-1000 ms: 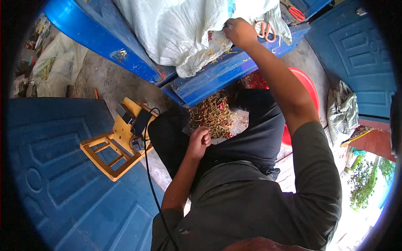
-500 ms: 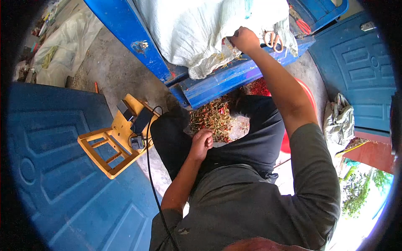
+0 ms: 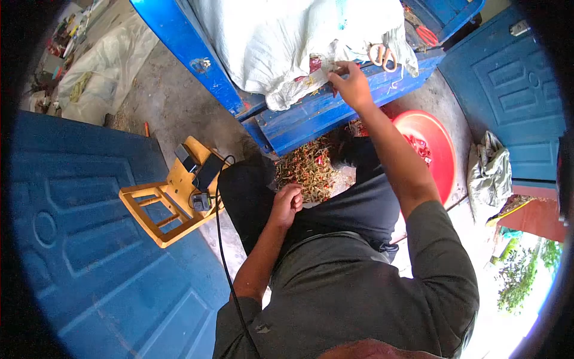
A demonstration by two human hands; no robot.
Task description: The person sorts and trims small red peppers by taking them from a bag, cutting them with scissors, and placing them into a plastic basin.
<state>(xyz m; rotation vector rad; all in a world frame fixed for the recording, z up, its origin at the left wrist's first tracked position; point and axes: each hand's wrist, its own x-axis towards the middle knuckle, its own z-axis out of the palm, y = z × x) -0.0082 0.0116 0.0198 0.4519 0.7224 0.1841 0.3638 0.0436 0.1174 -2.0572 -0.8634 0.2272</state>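
My right hand (image 3: 354, 87) is at the front edge of the blue bench, beside the open mouth of a white woven sack (image 3: 269, 45). Its thumb and fingers pinch a small dark red chilli pepper (image 3: 335, 91). More red shows inside the sack mouth, along with loose stems. Over my lap, my left hand (image 3: 287, 204) is closed in a loose fist; whatever it may hold is hidden. Just beyond it, between my knees, lies a heap of brownish stems with red bits (image 3: 305, 170).
To the right, a red basin (image 3: 448, 161) contains red chillies. Scissors with pale orange handles (image 3: 382, 57) and red-handled ones (image 3: 426, 35) are on the blue bench (image 3: 335, 113). A wooden chair (image 3: 158, 233) at left carries small black devices; a black cable (image 3: 220, 239) runs to me.
My right hand has drawn back from the sack mouth, and a red chilli now shows at its fingertips. More of the red basin is visible. My left hand has barely moved.
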